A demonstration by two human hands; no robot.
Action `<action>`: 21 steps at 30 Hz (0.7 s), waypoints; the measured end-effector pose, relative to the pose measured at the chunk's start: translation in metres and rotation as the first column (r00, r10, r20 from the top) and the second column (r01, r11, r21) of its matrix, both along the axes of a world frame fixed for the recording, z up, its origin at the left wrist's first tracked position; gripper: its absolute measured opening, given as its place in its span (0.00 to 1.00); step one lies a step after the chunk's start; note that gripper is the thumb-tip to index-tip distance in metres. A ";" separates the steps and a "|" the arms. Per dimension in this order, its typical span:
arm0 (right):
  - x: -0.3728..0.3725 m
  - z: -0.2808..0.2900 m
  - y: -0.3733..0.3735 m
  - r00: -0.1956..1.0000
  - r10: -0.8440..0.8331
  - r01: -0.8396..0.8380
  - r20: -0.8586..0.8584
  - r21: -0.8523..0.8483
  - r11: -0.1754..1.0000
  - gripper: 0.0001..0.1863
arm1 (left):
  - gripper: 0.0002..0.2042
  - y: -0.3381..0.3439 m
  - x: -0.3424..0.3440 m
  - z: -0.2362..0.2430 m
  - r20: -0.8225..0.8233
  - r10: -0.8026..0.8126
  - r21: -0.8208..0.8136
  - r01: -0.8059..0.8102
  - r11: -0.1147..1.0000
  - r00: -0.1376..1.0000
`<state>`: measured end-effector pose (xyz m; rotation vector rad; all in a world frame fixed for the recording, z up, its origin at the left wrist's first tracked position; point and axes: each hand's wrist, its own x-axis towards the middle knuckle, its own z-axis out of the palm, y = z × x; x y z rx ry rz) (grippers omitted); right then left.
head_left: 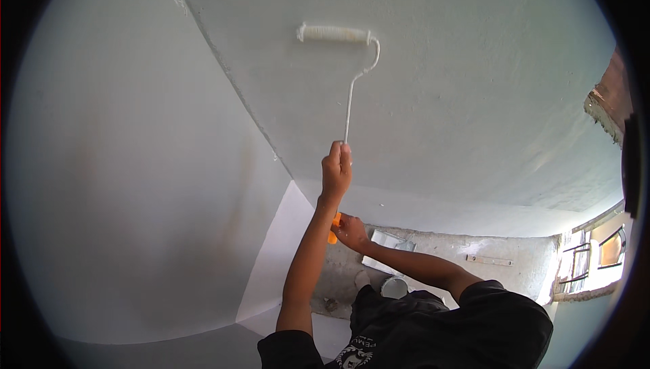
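A paint roller (335, 34) with a pale, paint-coated sleeve lies against the grey-green wall (447, 98), its white wire frame (349, 101) bending down from the right end. My left hand (336, 169) is closed round the lower part of that frame, with the arm stretched upward. Lower down, my right hand (352, 232) grips the orange handle (333, 231), part of which shows beside the fingers. The stretch between my two hands is largely hidden behind my left wrist.
A corner line runs down to the left, where another wall (135, 166) meets this one. On the concrete floor below stand a round bucket (394, 288) and a white tray (386, 246). A level-like bar (489, 260) lies farther right, near a bright opening (596, 257).
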<state>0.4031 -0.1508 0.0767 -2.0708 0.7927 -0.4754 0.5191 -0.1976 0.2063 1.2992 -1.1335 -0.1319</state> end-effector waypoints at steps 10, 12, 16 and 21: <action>-0.056 -0.105 0.040 0.975 0.028 0.018 -0.221 0.203 0.979 0.27 | 0.13 0.022 -0.034 -0.143 -0.129 0.008 0.128 0.009 0.992 0.992; -0.088 -0.142 0.079 0.939 0.094 0.008 -0.331 0.295 0.955 0.28 | 0.12 0.051 -0.056 -0.195 -0.163 0.043 0.196 -0.010 0.981 0.986; -0.138 -0.163 0.142 0.865 0.238 0.027 -0.442 0.515 0.857 0.29 | 0.12 0.100 -0.093 -0.257 -0.247 0.114 0.424 0.001 0.906 0.962; -0.164 -0.138 0.166 0.926 0.319 -0.067 -0.204 0.741 0.668 0.29 | 0.15 0.117 -0.111 -0.258 -0.214 0.182 0.453 -0.068 0.889 0.960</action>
